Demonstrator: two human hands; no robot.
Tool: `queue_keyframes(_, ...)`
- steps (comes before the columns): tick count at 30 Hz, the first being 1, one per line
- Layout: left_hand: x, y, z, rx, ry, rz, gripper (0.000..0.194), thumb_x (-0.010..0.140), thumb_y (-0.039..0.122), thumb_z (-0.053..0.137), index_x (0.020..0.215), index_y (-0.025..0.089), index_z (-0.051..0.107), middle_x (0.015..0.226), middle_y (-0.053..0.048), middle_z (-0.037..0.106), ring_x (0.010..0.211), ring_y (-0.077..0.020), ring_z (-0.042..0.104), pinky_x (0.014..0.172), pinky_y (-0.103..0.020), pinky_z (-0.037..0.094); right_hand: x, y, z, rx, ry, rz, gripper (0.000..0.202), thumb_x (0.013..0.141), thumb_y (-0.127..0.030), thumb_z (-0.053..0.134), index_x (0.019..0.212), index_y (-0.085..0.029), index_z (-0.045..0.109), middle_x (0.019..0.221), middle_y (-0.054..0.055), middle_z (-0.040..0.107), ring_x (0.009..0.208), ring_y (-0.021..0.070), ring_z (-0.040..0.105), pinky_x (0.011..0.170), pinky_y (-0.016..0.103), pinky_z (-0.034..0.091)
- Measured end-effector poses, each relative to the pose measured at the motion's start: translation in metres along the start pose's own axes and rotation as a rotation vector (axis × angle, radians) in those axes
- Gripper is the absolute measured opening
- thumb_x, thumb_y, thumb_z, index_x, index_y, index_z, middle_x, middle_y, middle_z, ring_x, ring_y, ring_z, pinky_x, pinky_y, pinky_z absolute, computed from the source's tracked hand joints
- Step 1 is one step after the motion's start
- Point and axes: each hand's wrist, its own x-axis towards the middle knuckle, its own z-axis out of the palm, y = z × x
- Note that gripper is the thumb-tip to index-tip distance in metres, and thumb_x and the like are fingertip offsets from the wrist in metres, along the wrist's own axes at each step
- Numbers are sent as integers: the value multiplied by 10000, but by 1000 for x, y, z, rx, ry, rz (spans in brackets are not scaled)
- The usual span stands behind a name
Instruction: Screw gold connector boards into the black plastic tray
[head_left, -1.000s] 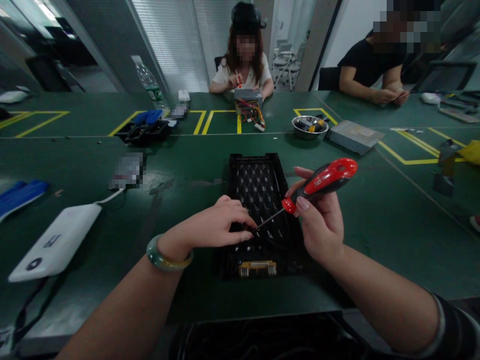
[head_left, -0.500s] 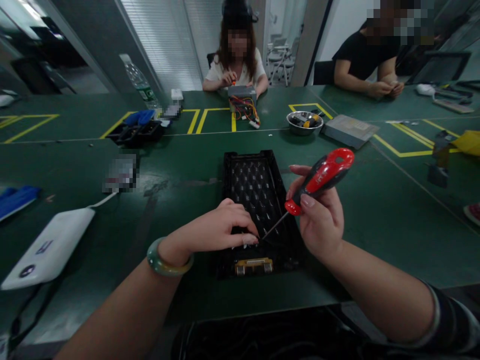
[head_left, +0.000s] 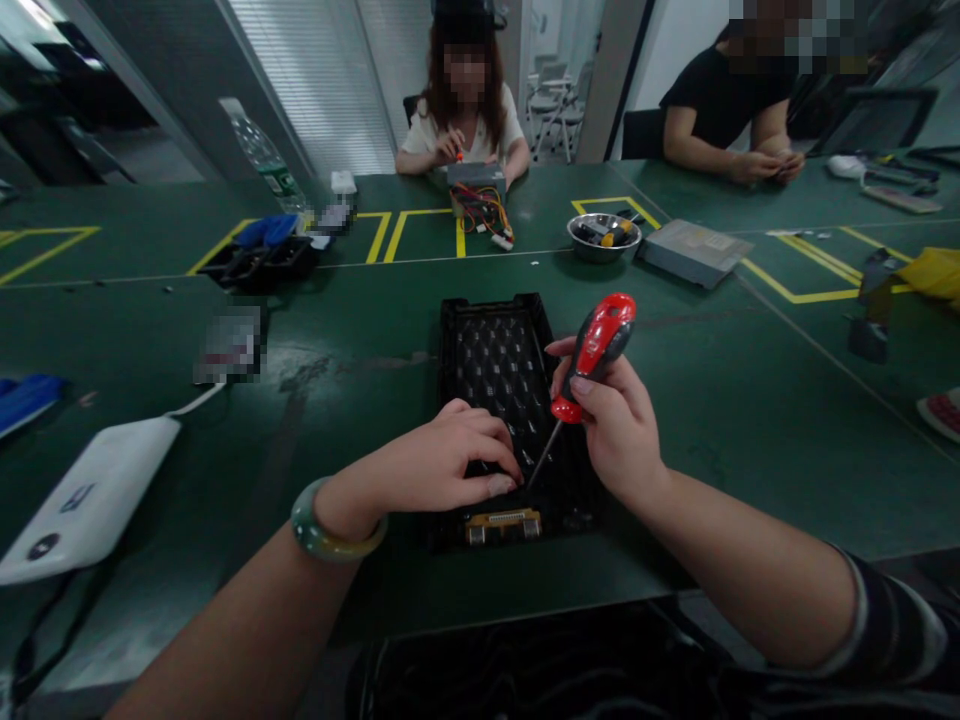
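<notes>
Gripping a red-handled screwdriver (head_left: pixel 592 352), the right hand (head_left: pixel 611 425) is closing its fingers around the lower part of the handle, with the thin shaft slanting down and to the left so that the tip is sitting just beside the left fingertips. The left hand (head_left: pixel 450 462) is lying palm-down on the near part of a black ribbed tray-like casing (head_left: pixel 499 360), its fingers curling and pressing onto the casing's surface; whether anything small is pinched under them cannot be told. A green bangle (head_left: pixel 330 525) is circling the left wrist. Just below the left fingertips, at the casing's near edge, a gold-coloured connector (head_left: pixel 501 523) is showing. The casing is resting flat on the green table (head_left: pixel 750 420), directly under and between both hands.

Well to the left of the left hand, a white flat device (head_left: pixel 82 500) with a cable is lying on the table. Beyond the hands, far across the table, a metal bowl (head_left: pixel 604 237) is holding small tools, with a grey flat box (head_left: pixel 694 252) just beside it to the right. Further back, a person in a light top is working on a small unit with coloured wires (head_left: pixel 480 205), and another person in black is sitting to the right, hands together on the table.
</notes>
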Motion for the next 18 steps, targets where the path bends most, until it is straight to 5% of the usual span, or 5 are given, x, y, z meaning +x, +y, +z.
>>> queue_keyframes(6,1,0,4,30,-9,46,143,990,334,659,1058,273,769,1126,-17,701,1108,-187,618,990,-364,296,8,6,-1,17,70,186,188,843,-285,603,1000,-196,657,745,-28,615,643,116,504,602,284,382)
queue_keyframes(18,3,0,9,23,3,49,111,974,349,697,1056,297,752,1180,15,665,1159,-180,585,1004,-344,291,8,5,1,34,92,254,183,796,-302,601,934,-191,647,698,-32,618,578,98,471,526,264,310)
